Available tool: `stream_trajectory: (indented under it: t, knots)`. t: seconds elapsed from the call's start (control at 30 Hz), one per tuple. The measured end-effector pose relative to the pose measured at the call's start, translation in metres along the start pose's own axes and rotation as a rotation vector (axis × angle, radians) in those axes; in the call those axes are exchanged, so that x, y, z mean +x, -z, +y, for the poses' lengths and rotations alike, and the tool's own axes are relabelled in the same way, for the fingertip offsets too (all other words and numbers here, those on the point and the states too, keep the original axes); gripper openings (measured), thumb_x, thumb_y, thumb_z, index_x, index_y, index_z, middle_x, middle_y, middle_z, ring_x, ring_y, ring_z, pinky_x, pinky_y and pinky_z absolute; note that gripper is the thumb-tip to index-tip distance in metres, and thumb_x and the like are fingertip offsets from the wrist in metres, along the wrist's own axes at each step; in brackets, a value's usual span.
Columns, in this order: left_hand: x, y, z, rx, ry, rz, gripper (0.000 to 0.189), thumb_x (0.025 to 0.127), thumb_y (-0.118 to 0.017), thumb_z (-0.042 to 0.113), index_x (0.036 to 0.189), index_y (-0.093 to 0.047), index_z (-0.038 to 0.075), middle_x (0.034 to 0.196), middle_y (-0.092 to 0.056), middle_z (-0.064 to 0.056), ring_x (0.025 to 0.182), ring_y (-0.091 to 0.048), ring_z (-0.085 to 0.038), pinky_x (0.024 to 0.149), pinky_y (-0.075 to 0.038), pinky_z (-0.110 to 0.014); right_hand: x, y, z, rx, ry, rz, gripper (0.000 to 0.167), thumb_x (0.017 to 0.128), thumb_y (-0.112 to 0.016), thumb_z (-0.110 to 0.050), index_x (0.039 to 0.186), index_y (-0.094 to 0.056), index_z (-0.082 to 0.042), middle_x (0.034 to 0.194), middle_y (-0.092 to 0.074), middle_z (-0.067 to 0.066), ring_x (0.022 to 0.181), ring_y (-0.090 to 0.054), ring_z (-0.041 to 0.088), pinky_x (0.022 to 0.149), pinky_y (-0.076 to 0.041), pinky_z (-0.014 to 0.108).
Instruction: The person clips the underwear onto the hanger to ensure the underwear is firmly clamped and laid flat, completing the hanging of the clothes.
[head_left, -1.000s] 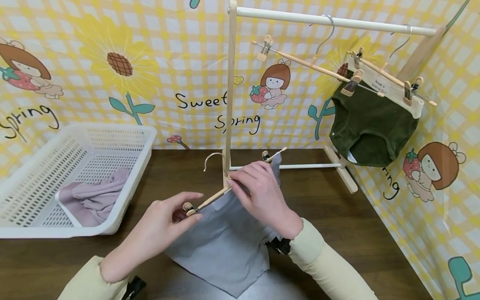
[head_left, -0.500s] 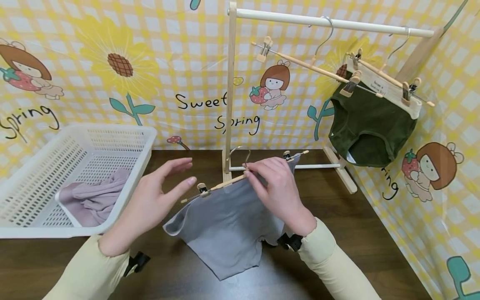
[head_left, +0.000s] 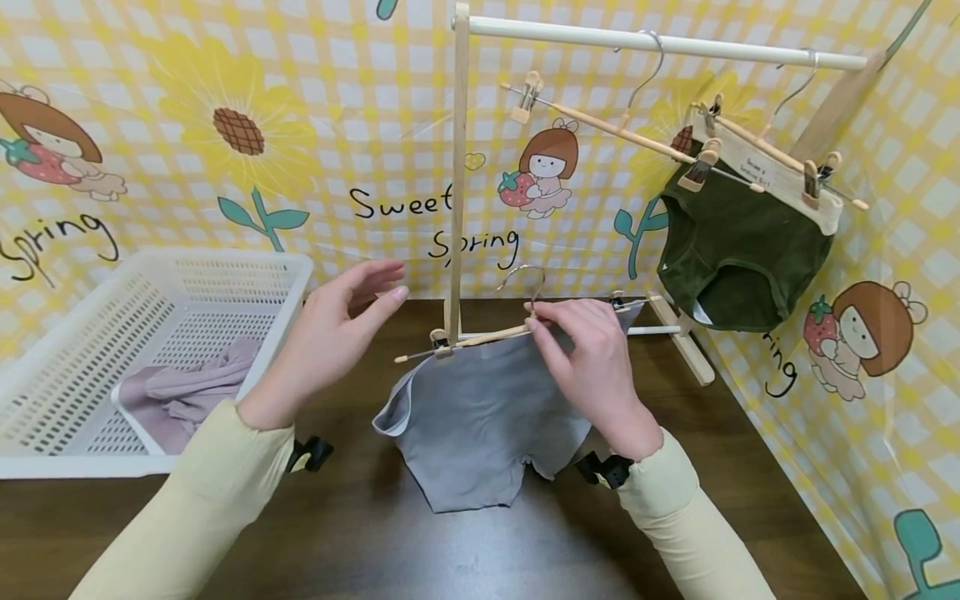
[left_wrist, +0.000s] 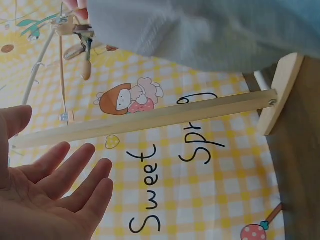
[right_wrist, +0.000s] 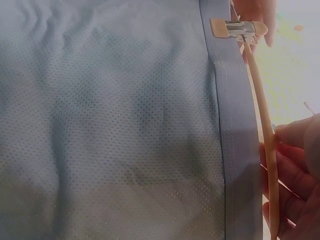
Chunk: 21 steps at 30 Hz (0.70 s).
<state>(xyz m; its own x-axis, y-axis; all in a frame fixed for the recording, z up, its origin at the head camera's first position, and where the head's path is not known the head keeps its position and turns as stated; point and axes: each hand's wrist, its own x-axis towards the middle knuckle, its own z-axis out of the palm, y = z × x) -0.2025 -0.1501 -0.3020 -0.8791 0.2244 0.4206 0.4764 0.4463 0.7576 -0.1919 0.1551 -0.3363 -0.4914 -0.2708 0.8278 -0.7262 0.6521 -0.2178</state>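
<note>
My right hand (head_left: 588, 354) pinches a wooden clip hanger (head_left: 491, 337) near its middle, just below the metal hook (head_left: 534, 271). From the hanger's two clips hangs a pair of grey underpants (head_left: 480, 425), its waistband along the bar. In the right wrist view one clip (right_wrist: 232, 28) bites the waistband (right_wrist: 240, 140), and the fingers hold the bar beside it. My left hand (head_left: 337, 321) is held apart, left of the hanger, touching nothing. Its fingers are spread and relaxed in the left wrist view, with the grey cloth (left_wrist: 190, 35) above.
A rack with a white rail (head_left: 675, 43) and wooden post (head_left: 459, 167) stands at the back. It bears a bare clip hanger (head_left: 600, 125) and dark green underpants (head_left: 742, 242) on another. At left, a white basket (head_left: 277, 333) holds a mauve garment (head_left: 195, 392).
My left hand has come off the hanger's left clip and moved up. My right hand has carried the hanger and grey underpants up and to the right, and the hook now stands more upright.
</note>
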Motion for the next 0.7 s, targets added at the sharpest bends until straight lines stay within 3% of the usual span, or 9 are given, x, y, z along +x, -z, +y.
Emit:
stream_trajectory:
  t: [0.17,0.43,0.7]
  knots:
    - [0.02,-0.004,0.004,-0.028,0.011,-0.007,0.049,0.103,-0.062,0.037,0.144,-0.056,0.01,0.14,-0.06,-0.004,0.127,-0.056,-0.022,0.106,-0.043,-0.043,0.002,0.009,0.003,-0.016,-0.023,0.034,0.016,0.094,-0.076,-0.012,0.107,-0.077,-0.003,0.103,-0.076,0.005,0.088,-0.068,0.025,0.086,-0.045,0.045]
    - [0.054,-0.012,0.01,-0.016,-0.037,-0.007,0.051,0.104,-0.062,0.032,0.147,-0.051,0.008,0.146,-0.055,-0.006,0.131,-0.054,-0.024,0.111,-0.038,-0.039,0.007,0.022,0.007,-0.03,-0.074,0.107,0.016,0.094,-0.075,-0.01,0.108,-0.077,-0.002,0.105,-0.076,0.006,0.089,-0.069,0.024,0.083,-0.044,0.044]
    - [0.09,-0.028,0.022,0.037,0.014,0.001,0.062,0.104,-0.059,0.037,0.156,-0.037,0.009,0.153,-0.047,-0.009,0.135,-0.049,-0.028,0.109,-0.041,-0.043,0.011,0.032,0.01,-0.068,-0.115,0.168,0.018,0.093,-0.076,-0.011,0.108,-0.077,-0.002,0.103,-0.076,0.007,0.087,-0.071,0.024,0.086,-0.047,0.045]
